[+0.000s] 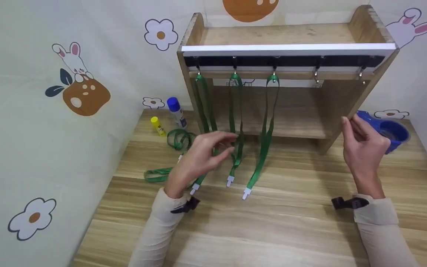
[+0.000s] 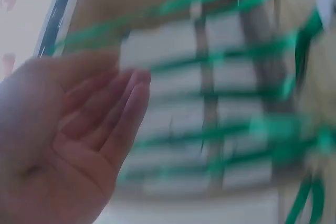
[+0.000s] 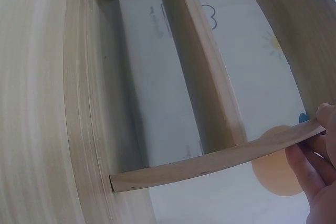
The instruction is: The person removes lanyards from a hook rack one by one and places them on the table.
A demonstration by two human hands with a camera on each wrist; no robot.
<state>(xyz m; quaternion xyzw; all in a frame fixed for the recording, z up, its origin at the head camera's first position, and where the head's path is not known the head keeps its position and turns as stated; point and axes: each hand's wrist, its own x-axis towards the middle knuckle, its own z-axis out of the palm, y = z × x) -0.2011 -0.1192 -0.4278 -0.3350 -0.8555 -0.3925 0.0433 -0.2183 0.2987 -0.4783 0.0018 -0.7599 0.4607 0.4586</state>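
Observation:
My left hand (image 1: pixel 202 155) is in front of the hanging lanyards, fingers gently bent and thumb apart. The left wrist view shows its palm (image 2: pixel 68 135) holding nothing; blur hides whether it touches a strap. Three green lanyards hang from hooks: one at left, partly behind the hand, a middle lanyard (image 1: pixel 240 144) near the fingertips, and a right lanyard (image 1: pixel 265 144). White clips end them on the table. With thumb and fingers, my right hand (image 1: pixel 365 148) pinches the right side panel's edge (image 3: pixel 220 164) of the wooden shelf (image 1: pixel 269 135).
Two bare hooks (image 1: pixel 316 77) are at the rail's right. More green lanyards (image 1: pixel 158 174) lie on the table left of the shelf. Behind them stand a yellow glue stick (image 1: pixel 158 126) and a blue-capped bottle (image 1: pixel 176 113). A blue tape dispenser (image 1: pixel 395 133) sits beyond my right hand.

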